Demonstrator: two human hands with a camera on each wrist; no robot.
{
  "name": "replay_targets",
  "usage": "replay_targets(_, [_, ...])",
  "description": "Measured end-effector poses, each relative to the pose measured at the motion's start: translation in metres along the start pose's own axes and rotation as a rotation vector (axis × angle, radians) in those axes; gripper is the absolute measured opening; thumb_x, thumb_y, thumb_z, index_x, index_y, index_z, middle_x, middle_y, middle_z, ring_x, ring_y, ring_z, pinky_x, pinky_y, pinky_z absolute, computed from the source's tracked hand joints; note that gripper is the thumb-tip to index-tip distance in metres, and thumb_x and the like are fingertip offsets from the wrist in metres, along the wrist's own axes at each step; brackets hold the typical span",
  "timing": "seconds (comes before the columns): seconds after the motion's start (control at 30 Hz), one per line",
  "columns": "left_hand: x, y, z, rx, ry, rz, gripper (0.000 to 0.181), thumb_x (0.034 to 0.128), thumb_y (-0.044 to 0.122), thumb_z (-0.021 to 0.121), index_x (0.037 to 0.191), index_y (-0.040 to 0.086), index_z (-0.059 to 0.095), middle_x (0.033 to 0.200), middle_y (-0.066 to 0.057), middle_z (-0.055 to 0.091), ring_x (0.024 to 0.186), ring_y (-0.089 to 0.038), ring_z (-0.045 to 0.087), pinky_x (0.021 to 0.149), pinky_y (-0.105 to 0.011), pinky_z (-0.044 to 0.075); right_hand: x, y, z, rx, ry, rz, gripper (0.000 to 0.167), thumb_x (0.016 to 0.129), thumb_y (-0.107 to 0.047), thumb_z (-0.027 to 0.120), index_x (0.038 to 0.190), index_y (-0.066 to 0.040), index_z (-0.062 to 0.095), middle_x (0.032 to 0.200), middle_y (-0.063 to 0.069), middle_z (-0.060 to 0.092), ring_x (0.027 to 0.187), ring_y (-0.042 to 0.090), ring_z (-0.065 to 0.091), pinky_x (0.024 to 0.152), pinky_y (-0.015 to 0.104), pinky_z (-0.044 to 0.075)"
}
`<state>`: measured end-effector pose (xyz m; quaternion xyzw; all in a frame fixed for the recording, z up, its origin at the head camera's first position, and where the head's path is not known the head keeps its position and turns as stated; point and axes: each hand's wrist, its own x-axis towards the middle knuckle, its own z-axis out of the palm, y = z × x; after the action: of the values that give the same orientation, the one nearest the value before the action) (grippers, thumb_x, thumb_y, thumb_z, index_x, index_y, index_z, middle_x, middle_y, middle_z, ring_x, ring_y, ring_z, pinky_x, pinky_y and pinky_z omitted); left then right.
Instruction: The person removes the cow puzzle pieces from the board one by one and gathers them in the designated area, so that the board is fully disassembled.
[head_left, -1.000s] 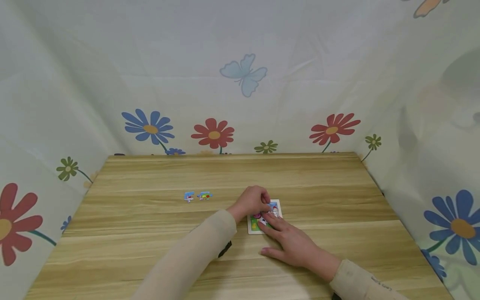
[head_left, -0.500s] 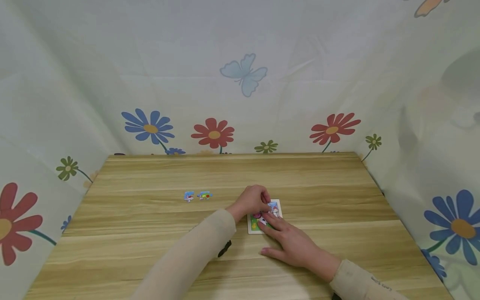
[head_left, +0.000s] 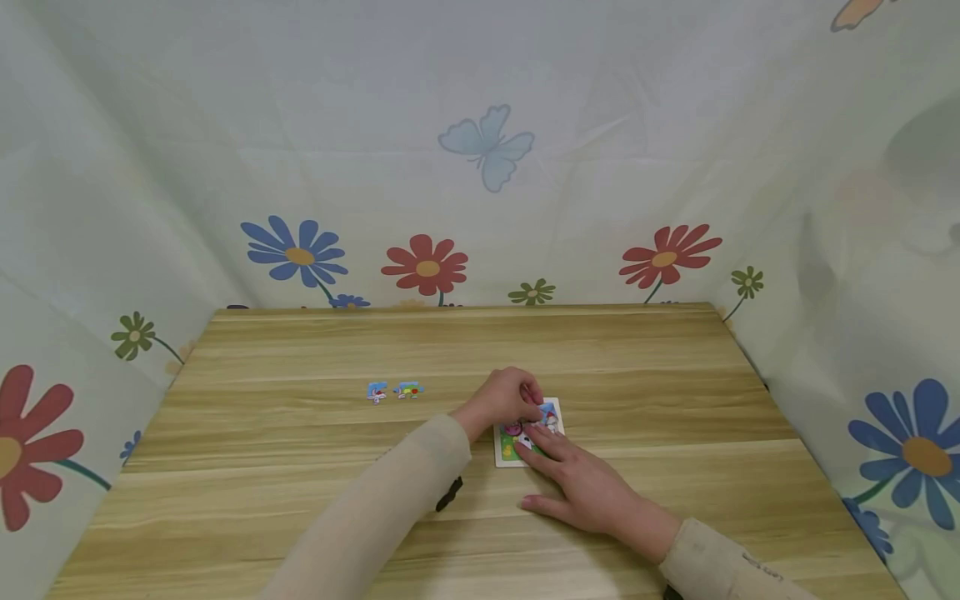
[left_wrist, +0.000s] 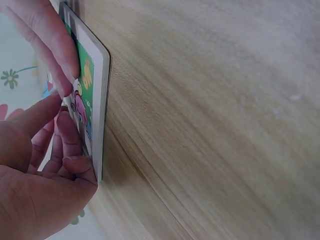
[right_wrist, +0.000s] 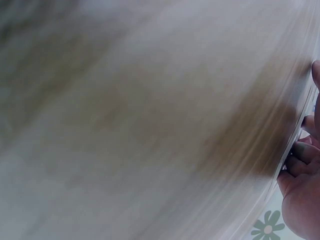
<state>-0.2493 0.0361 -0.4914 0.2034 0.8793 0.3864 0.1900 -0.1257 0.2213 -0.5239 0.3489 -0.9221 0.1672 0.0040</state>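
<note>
A small jigsaw puzzle board with a white border and a cartoon picture lies flat on the table, partly covered by both hands. My left hand is over its upper left part. Thumb and forefinger pinch a small puzzle piece, of which only a brownish edge shows in the left wrist view. My right hand lies from the lower right with straight fingers resting on the picture, thumb spread on the table side. Far to the left, two loose puzzle pieces lie side by side.
The wooden table stretches around the board on all sides. A pale cloth printed with flowers and a butterfly hangs behind it and at both sides.
Both hands keep almost the same place on the board; the left fingers shift only very slightly. The two loose pieces have not moved.
</note>
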Motion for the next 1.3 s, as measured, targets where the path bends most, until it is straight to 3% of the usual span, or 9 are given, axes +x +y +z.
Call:
replay_targets(0.27, [-0.001, 0.002, -0.006, -0.009, -0.019, -0.004, 0.012, 0.0892, 0.012, 0.087, 0.089, 0.015, 0.075, 0.082, 0.003, 0.069, 0.074, -0.011, 0.06, 0.07, -0.025, 0.049, 0.001, 0.001, 0.0, -0.013, 0.038, -0.027, 0.075, 0.1, -0.056, 0.068, 0.156, -0.009, 0.053, 0.162, 0.02, 0.045, 0.149, 0.039, 0.043, 0.113, 0.055, 0.044])
replay_targets(0.73, [0.0, -0.005, -0.026, -0.101, -0.058, -0.004, 0.006, 0.0921, 0.015, 0.084, 0.093, 0.013, 0.079, 0.082, 0.001, 0.071, 0.073, -0.016, 0.062, 0.068, -0.026, 0.05, 0.001, -0.001, -0.002, -0.013, -0.01, -0.002, 0.077, 0.099, -0.058, 0.068, 0.157, -0.011, 0.051, 0.165, 0.018, 0.041, 0.152, 0.035, 0.039, 0.117, 0.052, 0.04])
replay_targets(0.9, [-0.002, -0.006, -0.042, -0.08, -0.069, 0.002, 0.007, 0.0941, 0.018, 0.083, 0.093, 0.014, 0.078, 0.084, 0.001, 0.072, 0.08, -0.022, 0.065, 0.07, -0.028, 0.05, 0.001, -0.001, -0.003, -0.014, -0.024, 0.012, 0.077, 0.099, -0.059, 0.067, 0.158, -0.013, 0.05, 0.166, 0.016, 0.04, 0.154, 0.034, 0.037, 0.118, 0.053, 0.039])
replay_targets(1.07, [-0.006, -0.009, -0.061, -0.031, -0.064, 0.001, 0.009, 0.0943, 0.019, 0.082, 0.093, 0.012, 0.077, 0.083, -0.001, 0.07, 0.077, -0.019, 0.062, 0.072, -0.028, 0.05, 0.001, 0.0, -0.002, -0.018, -0.031, 0.024, 0.077, 0.1, -0.061, 0.065, 0.159, -0.015, 0.049, 0.167, 0.014, 0.039, 0.154, 0.033, 0.036, 0.118, 0.052, 0.039])
replay_targets(1.3, [-0.014, -0.024, -0.09, -0.014, -0.061, -0.028, 0.009, 0.0943, 0.016, 0.082, 0.093, 0.009, 0.076, 0.085, -0.002, 0.071, 0.077, -0.021, 0.065, 0.079, -0.036, 0.055, 0.001, 0.0, -0.001, -0.021, -0.018, 0.022, 0.077, 0.099, -0.06, 0.067, 0.159, -0.015, 0.05, 0.166, 0.015, 0.04, 0.153, 0.034, 0.038, 0.117, 0.052, 0.039])
